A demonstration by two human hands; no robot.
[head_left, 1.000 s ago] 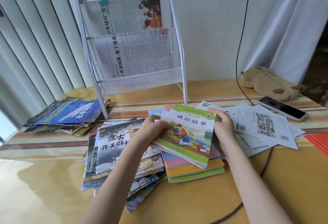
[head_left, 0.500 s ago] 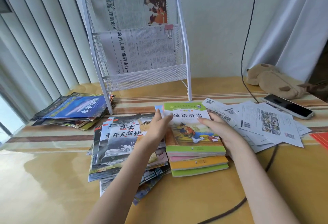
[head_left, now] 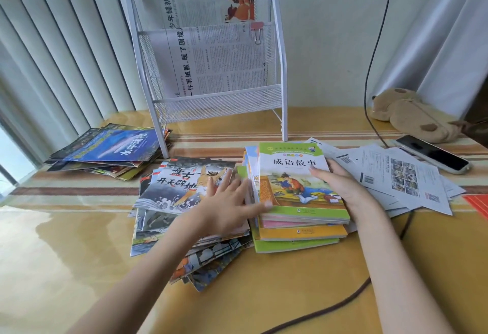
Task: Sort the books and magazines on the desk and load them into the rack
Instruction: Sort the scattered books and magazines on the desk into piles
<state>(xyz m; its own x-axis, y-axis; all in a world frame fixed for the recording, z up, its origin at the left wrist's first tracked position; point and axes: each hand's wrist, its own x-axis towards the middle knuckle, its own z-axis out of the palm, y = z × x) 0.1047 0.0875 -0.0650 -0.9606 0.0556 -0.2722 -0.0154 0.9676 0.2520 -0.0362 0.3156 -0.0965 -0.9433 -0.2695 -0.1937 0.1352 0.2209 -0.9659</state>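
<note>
Green-topped book (head_left: 295, 177): between both hands, atop its stack.
Left fingers (head_left: 232, 185): spread flat, thumb touching its edge.
Right fingers (head_left: 320, 175): relaxed on its cover.

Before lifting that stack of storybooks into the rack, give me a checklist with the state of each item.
1. Stack squared: not ok. The green-covered storybook stack has edges fanned along its left side.
2. Left hand placed: ok. Its straight fingers press the stack's left edge.
3. Right hand placed: ok. It lies flat on the top cover's right side; no grip yet.
4. Room in the white wire-mesh rack: cannot tell. Clipped newspapers fill both visible tiers.
5. Path clear: ok. Nothing stands between stack and rack.
6. Neighbours: not ok. The loose picture-magazine pile touches the stack and lies under the left hand.
</note>
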